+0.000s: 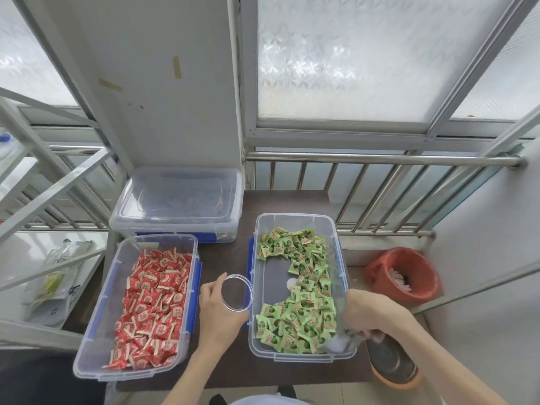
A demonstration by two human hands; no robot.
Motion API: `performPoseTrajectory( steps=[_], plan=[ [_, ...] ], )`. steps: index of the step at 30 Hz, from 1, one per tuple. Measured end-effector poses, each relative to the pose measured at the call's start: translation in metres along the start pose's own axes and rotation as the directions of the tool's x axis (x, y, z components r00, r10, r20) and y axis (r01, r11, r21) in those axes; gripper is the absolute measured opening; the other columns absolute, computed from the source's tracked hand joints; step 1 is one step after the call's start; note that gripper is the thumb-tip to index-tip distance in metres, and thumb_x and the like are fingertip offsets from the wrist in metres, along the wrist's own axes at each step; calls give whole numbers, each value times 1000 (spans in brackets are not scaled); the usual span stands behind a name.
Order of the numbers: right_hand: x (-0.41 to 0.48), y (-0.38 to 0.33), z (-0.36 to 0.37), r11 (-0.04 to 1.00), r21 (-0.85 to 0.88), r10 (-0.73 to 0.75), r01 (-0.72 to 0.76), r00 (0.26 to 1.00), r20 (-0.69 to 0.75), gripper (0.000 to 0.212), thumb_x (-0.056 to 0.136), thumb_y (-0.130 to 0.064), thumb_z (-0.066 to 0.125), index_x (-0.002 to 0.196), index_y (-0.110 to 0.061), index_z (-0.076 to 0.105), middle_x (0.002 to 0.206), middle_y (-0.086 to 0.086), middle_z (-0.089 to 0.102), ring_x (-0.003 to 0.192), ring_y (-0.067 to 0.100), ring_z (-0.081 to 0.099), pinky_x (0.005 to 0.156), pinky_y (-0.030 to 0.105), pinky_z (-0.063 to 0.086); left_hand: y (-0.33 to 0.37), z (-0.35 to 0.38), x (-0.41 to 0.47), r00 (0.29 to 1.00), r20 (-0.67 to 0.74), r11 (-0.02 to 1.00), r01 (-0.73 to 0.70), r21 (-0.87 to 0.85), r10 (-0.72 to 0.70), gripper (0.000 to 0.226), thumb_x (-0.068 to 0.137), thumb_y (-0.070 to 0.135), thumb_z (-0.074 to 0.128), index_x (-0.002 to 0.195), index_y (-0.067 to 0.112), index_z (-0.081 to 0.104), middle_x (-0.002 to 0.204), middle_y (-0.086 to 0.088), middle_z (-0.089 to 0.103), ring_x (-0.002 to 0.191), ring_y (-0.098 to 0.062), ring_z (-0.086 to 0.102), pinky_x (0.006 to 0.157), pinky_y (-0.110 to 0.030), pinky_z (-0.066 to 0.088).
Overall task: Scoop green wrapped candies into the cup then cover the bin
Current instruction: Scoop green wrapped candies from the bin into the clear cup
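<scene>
At the near right corner of the green-candy bin (pixel 340 229), the right hand (pixel 368 314) is gripping a scoop (pixel 340 343), fingers closed round its handle; the clear scoop body is sitting inside the bin against the near wall, touching the green wrapped candies (pixel 295 314). Whether any candies are in the scoop is unclear, too blurred. Just left of the bin, the left hand (pixel 217 306) is holding a clear cup (pixel 236 292), fingers wrapped around its side, mouth tilted toward the camera, rim touching or almost touching the bin's left wall. The cup is looking empty. Green candies are lying along the bin's right side and near end, with a bare patch of floor at centre left. The bin is standing uncovered on the dark counter (pixel 286 201). Further left of the bin, an open bin of red candies (pixel 152 302) is sitting, well apart. Beyond that, far-left of the green bin, a closed clear bin with lid (pixel 178 197) is resting. Right of the green bin, off the counter, a red bucket (pixel 404 274) is standing on the floor. Behind the bin, a metal railing (pixel 380 159) is running below frosted windows (pixel 350 59).
</scene>
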State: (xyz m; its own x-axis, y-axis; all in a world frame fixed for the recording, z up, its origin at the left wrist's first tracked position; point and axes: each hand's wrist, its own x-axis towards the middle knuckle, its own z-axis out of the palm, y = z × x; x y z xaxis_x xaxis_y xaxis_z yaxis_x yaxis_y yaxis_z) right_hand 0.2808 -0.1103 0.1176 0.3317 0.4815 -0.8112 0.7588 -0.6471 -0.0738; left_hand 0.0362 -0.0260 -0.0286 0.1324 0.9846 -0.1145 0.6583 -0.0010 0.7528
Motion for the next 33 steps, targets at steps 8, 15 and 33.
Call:
performPoseTrajectory(
  steps=[8, 15, 33],
  plan=[
    [17, -9, 33, 997, 56, -52, 56, 996, -69, 33, 95, -7, 41, 120, 4, 60, 114, 23, 67, 72, 24, 67, 40, 12, 45, -6, 0, 4, 1000, 22, 996, 13, -89, -11, 92, 59, 25, 92, 139, 25, 46, 123, 6, 39, 114, -14, 49, 91, -24, 44],
    [37, 23, 58, 936, 351, 43, 17, 986, -161, 14, 85, -13, 53, 72, -7, 52, 64, 6, 51, 43, 17, 47, 37, 23, 39, -7, 3, 8, 1000, 22, 997, 11, -74, -9, 92, 61, 30, 91, 140, 26, 44, 125, 7, 38, 116, -13, 48, 94, -23, 44],
    [74, 9, 73, 924, 365, -27, 109, 975, -223, 39, 93, -28, 49, 59, -16, 34, 58, 0, 43, 59, 18, 48, 53, 28, 34, -11, 6, 17, 998, 63, 996, 27, -83, -22, 91, 59, 34, 91, 136, 34, 43, 120, 13, 35, 114, -10, 47, 94, -24, 44]
  ],
)
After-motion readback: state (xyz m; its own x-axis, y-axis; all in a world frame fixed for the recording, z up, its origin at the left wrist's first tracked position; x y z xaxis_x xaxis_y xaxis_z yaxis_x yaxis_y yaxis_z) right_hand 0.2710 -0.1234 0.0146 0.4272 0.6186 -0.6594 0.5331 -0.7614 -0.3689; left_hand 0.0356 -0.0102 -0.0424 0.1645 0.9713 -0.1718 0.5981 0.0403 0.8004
